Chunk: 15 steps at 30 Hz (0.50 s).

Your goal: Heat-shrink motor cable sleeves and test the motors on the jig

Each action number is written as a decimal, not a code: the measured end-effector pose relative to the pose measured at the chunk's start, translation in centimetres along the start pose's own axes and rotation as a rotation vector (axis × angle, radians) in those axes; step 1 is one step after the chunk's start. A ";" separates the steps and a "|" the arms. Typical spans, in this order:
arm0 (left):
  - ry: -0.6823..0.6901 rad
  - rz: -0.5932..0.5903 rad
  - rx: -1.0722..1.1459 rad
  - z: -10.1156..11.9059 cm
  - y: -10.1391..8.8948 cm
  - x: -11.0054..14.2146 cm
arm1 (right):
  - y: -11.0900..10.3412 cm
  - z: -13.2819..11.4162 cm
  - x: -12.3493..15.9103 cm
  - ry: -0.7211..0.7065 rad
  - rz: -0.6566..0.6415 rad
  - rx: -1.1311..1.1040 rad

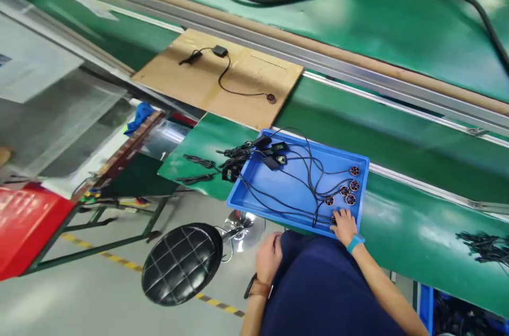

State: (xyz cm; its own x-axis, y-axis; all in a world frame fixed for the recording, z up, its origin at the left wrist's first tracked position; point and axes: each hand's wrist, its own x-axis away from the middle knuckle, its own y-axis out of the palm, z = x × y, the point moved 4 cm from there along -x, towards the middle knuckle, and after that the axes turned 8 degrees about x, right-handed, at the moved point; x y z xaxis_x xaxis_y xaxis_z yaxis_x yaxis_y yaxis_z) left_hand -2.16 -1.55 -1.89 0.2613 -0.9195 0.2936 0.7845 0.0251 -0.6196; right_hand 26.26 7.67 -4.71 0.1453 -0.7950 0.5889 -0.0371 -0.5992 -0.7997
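My right hand [345,226], with a light-blue band at the wrist, reaches into the near right corner of a blue plastic tray [298,201]. Its fingers close over a small round cable end [334,219], mostly hidden beneath them. Just beyond lie several round copper-rimmed cable ends [350,200] with dark spokes. Their black cables [308,177] run left to small black boxes [272,162] at the tray's left edge. My left hand [270,256], above a brown-strapped watch, rests curled against dark blue clothing outside the tray; I see nothing in it.
Bundled black cables [199,177] lie left of the tray on the green bench [405,219]. A cardboard sheet [202,84] behind carries one laid-out cable assembly [220,51]. More cables [487,246] lie at right. A black stool [183,264] stands at left.
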 end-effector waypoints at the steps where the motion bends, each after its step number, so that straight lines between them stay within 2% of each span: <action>1: 0.010 0.009 0.027 0.2 0.2 -0.1 | -0.2 0.1 -0.7 -0.014 -0.024 -0.010; 6: 0.133 0.007 0.039 2.4 1.0 -2.4 | -2.1 2.0 -3.0 -0.021 0.001 -0.070; 8: 0.196 -0.041 -0.032 3.1 1.7 -3.9 | -3.0 2.6 -2.5 -0.001 0.027 -0.081; 11: 0.225 -0.181 -0.230 3.2 3.6 -6.5 | -3.8 2.8 -0.7 0.052 0.077 -0.063; 15: 0.191 -0.297 -0.374 2.7 5.7 -9.3 | -2.6 1.3 1.1 0.018 0.012 -0.045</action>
State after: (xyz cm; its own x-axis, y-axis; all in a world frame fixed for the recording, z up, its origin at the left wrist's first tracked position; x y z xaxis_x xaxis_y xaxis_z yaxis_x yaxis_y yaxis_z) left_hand 1.39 8.19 -6.23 -0.0767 -0.9218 0.3801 0.5454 -0.3579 -0.7579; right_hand 27.76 8.46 -2.18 0.1271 -0.8038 0.5812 -0.0832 -0.5925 -0.8012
